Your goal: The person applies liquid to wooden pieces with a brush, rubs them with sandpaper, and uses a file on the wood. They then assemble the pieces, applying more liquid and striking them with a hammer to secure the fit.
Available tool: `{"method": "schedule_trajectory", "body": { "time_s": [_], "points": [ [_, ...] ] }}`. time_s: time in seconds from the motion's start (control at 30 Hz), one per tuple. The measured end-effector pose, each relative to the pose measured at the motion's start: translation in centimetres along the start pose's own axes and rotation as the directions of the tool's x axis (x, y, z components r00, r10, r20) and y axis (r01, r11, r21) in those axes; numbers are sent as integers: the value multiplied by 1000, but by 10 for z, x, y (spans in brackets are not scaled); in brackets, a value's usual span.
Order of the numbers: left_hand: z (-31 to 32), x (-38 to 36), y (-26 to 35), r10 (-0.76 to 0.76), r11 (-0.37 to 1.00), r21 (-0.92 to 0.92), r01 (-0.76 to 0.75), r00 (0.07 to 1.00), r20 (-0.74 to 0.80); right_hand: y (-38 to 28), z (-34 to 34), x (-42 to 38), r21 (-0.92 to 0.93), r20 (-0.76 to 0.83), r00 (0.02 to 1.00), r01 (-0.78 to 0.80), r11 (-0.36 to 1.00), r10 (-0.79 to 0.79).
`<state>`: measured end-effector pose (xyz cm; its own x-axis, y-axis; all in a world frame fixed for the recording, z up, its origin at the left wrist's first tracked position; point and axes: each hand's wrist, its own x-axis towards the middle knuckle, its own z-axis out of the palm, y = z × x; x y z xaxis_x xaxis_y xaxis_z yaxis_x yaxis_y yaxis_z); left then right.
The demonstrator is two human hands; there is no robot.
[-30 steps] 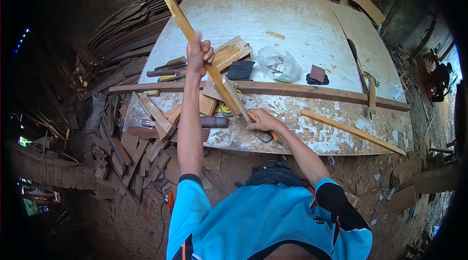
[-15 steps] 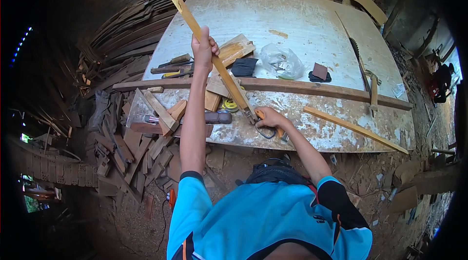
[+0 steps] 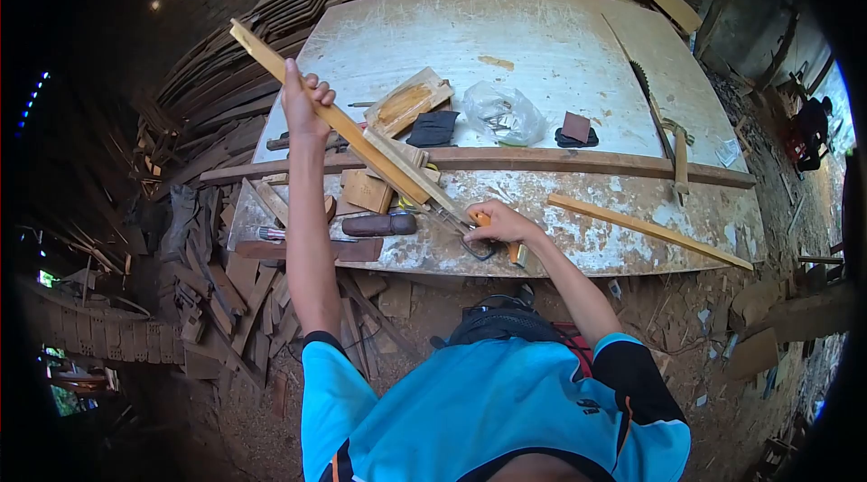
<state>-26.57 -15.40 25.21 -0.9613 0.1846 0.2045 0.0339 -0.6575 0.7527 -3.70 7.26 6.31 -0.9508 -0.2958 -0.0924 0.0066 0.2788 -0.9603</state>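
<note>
My left hand (image 3: pixel 305 102) is wrapped round a long wooden strip (image 3: pixel 361 146) near its upper end. The strip slants down over the bench to my right hand (image 3: pixel 502 224), which is closed on a tool with an orange handle (image 3: pixel 481 218) and a dark loop below it. My fingers hide much of the tool, so I cannot make out its kind. A paler narrow length lies along the strip's lower part. Under and beside the strip are a wood block (image 3: pixel 366 190) and a dark brown rounded piece (image 3: pixel 379 224).
A brown beam (image 3: pixel 578 161) crosses the white-topped bench (image 3: pixel 397 39). On it lie a plastic bag (image 3: pixel 502 113), black cloth (image 3: pixel 433 129), a sanding sheet (image 3: pixel 576 127), a saw (image 3: pixel 643 84), a hammer (image 3: pixel 680 161) and another wooden strip (image 3: pixel 646 229). Scrap wood (image 3: pixel 221 274) is piled at left.
My left hand has swung left and slightly down, tilting the strip's upper end left and lower. My right hand stays near the same place on the tool. The view has shifted slightly.
</note>
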Motion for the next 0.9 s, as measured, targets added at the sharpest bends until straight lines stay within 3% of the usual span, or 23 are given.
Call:
{"method": "schedule_trajectory", "body": {
  "time_s": [0.03,0.07,0.17,0.23,0.3,0.33,0.43,0.53,0.63,0.67,0.77,0.8,0.9],
  "points": [
    [-5,2,3,-13,1000,-21,13,1000,4,0,0,-2,-9,-9,1000,22,1000,-22],
    [-8,4,5,18,997,71,-15,999,-29,0,1,-5,-24,-41,997,61,998,-62],
    [8,-6,17,26,990,140,6,974,-226,-1,4,-11,-135,-203,947,224,965,-249],
    [-3,-9,23,-16,998,64,19,998,-53,-1,1,-16,-312,-359,811,362,878,-462],
    [-12,-19,28,16,1000,19,-18,994,104,-13,-12,-30,172,-446,891,186,967,-92],
    [-5,-29,28,46,999,12,-48,991,126,-25,-17,-35,412,-414,904,83,907,106],
    [9,-53,18,21,981,181,-73,962,270,-66,-26,-33,268,-593,803,275,923,-67],
    [19,-73,7,-43,963,262,-61,926,374,-83,-23,-33,-183,-603,791,-16,983,-99],
    [17,-75,7,-55,947,304,-100,886,461,-96,-14,-36,-180,-528,848,-174,968,55],
    [17,-77,8,-42,945,306,-120,878,476,-76,-8,-28,-138,-572,820,-97,986,1],
    [17,-80,15,-32,939,310,-151,856,515,-61,7,-17,21,-644,764,-36,999,41],
    [17,-81,18,-33,938,310,-157,849,528,-59,14,-14,-5,-687,726,-7,1000,2],
    [24,-88,25,4,931,314,-188,863,505,-45,35,-4,94,-705,708,26,995,48]
  ]
}}
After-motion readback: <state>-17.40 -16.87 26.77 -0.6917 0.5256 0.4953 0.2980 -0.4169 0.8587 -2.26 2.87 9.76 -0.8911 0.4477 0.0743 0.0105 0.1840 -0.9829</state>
